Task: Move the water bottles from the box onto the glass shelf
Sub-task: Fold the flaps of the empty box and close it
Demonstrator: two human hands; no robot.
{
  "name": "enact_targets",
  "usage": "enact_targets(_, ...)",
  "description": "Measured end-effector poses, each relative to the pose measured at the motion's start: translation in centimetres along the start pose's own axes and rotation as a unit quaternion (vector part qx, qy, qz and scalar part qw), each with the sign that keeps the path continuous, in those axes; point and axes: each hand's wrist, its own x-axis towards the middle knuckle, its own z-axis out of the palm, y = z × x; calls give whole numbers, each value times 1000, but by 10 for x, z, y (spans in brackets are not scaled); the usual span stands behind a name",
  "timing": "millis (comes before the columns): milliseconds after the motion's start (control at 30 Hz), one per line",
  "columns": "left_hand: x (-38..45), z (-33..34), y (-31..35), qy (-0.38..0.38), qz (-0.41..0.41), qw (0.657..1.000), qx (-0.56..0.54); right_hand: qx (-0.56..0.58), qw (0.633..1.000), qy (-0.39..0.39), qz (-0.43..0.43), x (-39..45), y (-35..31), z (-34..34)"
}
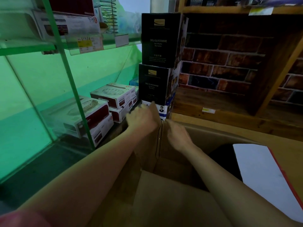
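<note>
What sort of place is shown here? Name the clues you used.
Probably a housewares shop or its stockroom: boxed goods on a glass shelf with price tags, and stacked glassware boxes beside it.

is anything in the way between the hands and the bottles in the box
Yes. The cardboard box has its flaps in the way: an upright flap stands between the left hand and right hand, both at it, and a near flap covers the opening. No bottles are visible.

Dim, green-tinted light at left — hands motion-blurred, straight edges bowed by wide-angle.
</note>
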Motion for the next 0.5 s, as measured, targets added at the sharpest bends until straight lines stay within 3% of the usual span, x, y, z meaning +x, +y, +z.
enact_targets(133,-11,11,39,-24,92,995,-25,-14,999,35,29,5,21,-16)
enact_targets(300,-16,61,58,-175,219,960,15,-21,992,56,112,-8,64,-37)
enact_targets(367,-18,83,60,-245,246,937,47,-58,991,31,120,-16,80,-34)
enact_targets(500,-21,112,54,-296,238,916,130,-78,990,-12,120,-26,103,-23)
